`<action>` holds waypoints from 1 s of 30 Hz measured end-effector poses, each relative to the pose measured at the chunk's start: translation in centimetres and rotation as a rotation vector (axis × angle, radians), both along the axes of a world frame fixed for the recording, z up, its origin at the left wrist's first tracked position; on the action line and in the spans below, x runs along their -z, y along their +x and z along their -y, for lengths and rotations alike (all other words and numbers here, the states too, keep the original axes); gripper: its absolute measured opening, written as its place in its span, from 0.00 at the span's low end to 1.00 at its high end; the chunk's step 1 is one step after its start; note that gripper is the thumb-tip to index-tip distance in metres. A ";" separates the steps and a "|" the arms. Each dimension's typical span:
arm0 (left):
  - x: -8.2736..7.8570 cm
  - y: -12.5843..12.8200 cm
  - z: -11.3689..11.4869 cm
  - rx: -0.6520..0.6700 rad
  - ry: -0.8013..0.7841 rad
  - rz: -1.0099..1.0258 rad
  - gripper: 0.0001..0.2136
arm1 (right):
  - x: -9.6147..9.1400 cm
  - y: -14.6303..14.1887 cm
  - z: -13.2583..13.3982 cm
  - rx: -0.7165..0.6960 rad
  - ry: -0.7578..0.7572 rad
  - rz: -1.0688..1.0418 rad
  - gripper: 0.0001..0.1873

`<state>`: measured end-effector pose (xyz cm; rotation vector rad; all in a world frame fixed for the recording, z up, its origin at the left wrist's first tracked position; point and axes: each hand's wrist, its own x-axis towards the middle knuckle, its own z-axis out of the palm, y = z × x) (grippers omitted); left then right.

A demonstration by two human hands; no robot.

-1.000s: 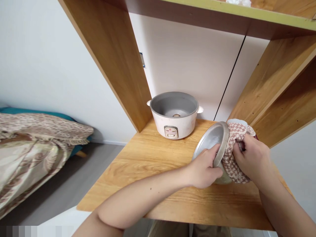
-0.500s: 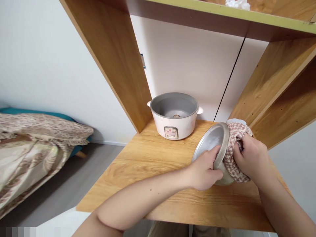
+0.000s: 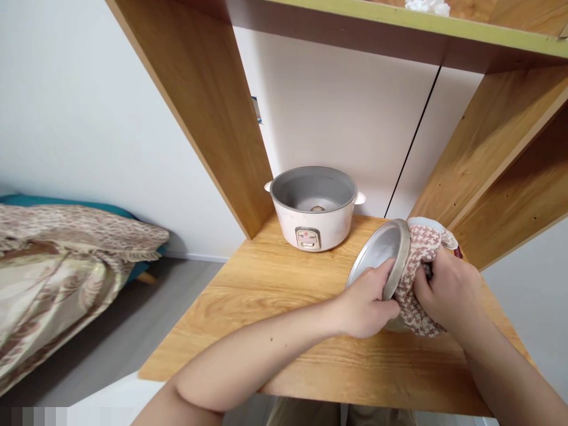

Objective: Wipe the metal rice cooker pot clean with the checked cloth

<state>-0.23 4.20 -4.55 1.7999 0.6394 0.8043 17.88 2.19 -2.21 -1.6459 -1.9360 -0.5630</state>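
My left hand [image 3: 371,300] grips the rim of a silvery metal inner pot [image 3: 377,251], which is tipped on its side with its mouth facing left. My right hand [image 3: 450,290] is closed on a brown-and-white patterned cloth [image 3: 419,251] and presses it against the pot's outer side. Most of the pot's outside is hidden behind the cloth and hands. Behind and to the left, a white rice cooker body [image 3: 317,228] stands upright without a lid. Its grey inside shows a small round piece at the bottom.
The wooden desk [image 3: 248,284] has upright side panels [image 3: 190,106] and a shelf [image 3: 355,29] overhead. Crumpled white tissue [image 3: 428,7] lies on that shelf. A bed with a patterned cover [image 3: 75,231] is at the left, beyond a strip of grey floor.
My right hand has moved the cloth slightly left and down along the pot's outer side. My left hand keeps its grip on the rim, and the pot has shifted a little. The cooker body stays put.
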 end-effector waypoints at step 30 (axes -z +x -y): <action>0.1 0.0 0.0 0.011 -0.014 -0.001 0.20 | 0.0 -0.7 0.7 0.040 -0.024 0.011 0.08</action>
